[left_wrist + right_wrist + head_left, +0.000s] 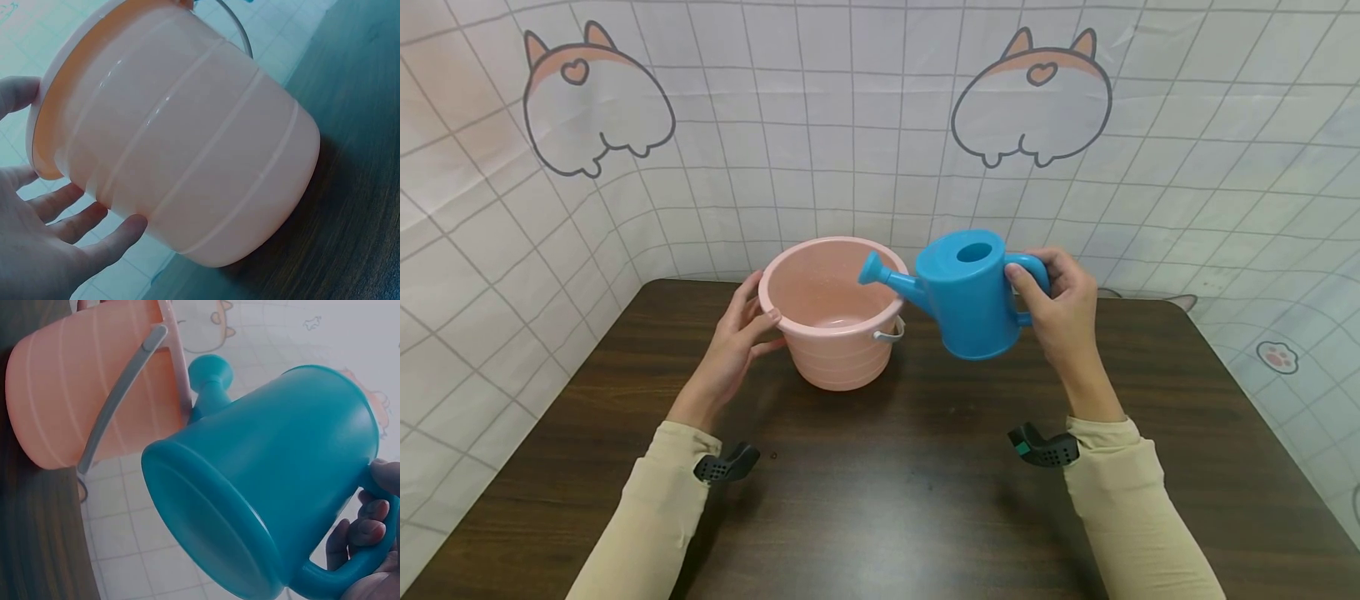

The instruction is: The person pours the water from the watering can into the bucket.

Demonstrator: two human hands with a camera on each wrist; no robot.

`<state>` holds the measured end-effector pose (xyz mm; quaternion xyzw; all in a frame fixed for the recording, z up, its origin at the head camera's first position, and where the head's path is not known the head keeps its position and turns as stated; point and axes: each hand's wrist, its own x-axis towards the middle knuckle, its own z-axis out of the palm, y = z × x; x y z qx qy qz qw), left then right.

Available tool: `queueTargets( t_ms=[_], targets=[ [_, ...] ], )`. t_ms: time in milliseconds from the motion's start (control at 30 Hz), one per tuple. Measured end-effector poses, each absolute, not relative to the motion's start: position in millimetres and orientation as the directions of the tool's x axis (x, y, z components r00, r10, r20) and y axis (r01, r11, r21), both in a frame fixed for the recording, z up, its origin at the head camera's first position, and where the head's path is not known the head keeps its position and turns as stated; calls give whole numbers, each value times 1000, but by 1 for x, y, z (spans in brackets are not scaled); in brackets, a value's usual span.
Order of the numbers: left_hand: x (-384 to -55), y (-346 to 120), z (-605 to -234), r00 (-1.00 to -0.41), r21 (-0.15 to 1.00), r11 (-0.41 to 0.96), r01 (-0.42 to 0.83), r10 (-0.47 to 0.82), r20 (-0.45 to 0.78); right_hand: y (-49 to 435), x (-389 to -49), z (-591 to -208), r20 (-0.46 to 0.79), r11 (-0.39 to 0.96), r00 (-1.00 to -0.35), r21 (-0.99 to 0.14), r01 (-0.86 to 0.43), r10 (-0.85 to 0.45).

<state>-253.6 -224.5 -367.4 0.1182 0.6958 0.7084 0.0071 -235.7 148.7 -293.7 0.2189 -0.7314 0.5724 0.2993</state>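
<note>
A pink bucket (838,354) stands on the table, its grey handle (119,403) hanging down at the side. My left hand (733,342) holds the bucket at its left, the thumb on the rim and the fingers against the outer wall (187,137). In my right hand (1063,304) is a blue watering can (973,300), gripped by its handle and held above the table. The can tilts toward the bucket, with its spout's rose (872,268) over the bucket's opening. No water stream is visible from the rose.
The dark wooden table (865,508) reaches under both forearms. Behind it hangs a white gridded cloth (850,125) with cartoon dog prints. A dark wrist device (726,464) sits on the left sleeve, and another (1045,447) on the right.
</note>
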Motion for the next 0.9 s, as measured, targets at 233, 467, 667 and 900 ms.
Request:
queueTargets(
  t_ms=[233, 467, 667, 900],
  targets=[
    [-254, -224, -369, -966, 983, 8, 184, 184, 179, 150, -238, -294, 701, 232, -713, -697, -678, 21],
    [-255, -222, -370, -971, 983, 30, 181, 164, 174, 151, -240, -295, 707, 232, -707, -691, -685, 21],
    [-255, -222, -370, -971, 982, 35, 186, 160, 178, 158, -255, -307, 712, 226, -702, -686, -691, 15],
    [-251, -219, -363, -972, 981, 55, 184, 160, 173, 159, -258, -309, 718, 235, -696, -677, -697, 8]
  ],
)
